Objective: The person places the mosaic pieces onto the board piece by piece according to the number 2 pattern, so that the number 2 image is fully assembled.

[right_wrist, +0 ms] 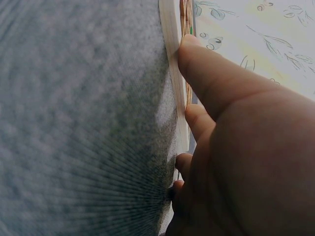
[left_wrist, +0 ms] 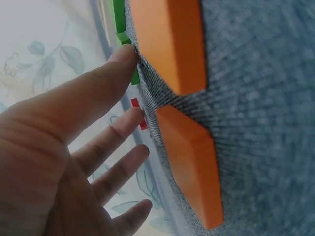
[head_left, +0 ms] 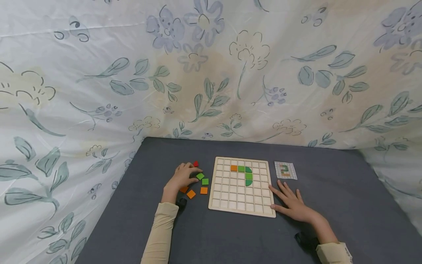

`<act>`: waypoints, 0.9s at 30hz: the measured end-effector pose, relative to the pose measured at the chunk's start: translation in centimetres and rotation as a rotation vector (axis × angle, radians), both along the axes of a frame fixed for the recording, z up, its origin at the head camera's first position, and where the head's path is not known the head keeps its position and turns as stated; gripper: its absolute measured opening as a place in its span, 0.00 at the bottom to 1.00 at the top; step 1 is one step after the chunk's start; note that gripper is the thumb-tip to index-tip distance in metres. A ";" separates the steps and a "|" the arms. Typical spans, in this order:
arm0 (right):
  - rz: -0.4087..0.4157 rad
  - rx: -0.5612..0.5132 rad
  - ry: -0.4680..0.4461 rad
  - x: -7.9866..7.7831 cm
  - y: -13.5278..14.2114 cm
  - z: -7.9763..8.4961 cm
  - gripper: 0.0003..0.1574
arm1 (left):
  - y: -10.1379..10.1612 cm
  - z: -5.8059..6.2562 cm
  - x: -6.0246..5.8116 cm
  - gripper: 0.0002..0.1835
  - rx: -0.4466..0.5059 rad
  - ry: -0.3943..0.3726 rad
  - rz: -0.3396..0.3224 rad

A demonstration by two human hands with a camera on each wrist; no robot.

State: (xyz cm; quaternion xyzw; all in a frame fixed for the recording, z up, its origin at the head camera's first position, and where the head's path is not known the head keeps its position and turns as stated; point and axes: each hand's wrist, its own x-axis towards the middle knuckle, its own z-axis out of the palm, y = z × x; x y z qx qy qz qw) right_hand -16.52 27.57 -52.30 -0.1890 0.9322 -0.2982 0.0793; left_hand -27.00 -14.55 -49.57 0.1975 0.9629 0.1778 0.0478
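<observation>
My left hand point(head_left: 180, 177) reaches over a loose group of small square tiles, its fingers spread. Between its thumb and index finger lies a green tile point(head_left: 200, 176); a second green tile point(head_left: 205, 181) sits just beside. In the left wrist view the thumb tip overlaps a green tile point(left_wrist: 135, 76), with an orange tile point(left_wrist: 189, 167) close below the hand. My right hand point(head_left: 293, 203) rests with spread fingers at the right edge of a wooden grid board point(head_left: 227, 198). The board carries an orange tile point(head_left: 233, 168), green squares point(head_left: 248, 176) and dark green rounded pieces point(head_left: 248, 182).
A red tile point(head_left: 196, 163) lies beyond the left fingers. Orange tiles point(head_left: 191, 194) lie nearer the wrist. A small pattern card point(head_left: 285, 171) with a coloured grid lies right of the board. Floral cloth point(head_left: 211, 73) hangs behind the dark table point(head_left: 237, 238).
</observation>
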 end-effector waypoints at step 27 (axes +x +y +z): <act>-0.006 0.013 0.003 -0.1 0.1 0.1 0.43 | -0.2 -0.3 -0.2 0.13 -0.007 0.064 0.046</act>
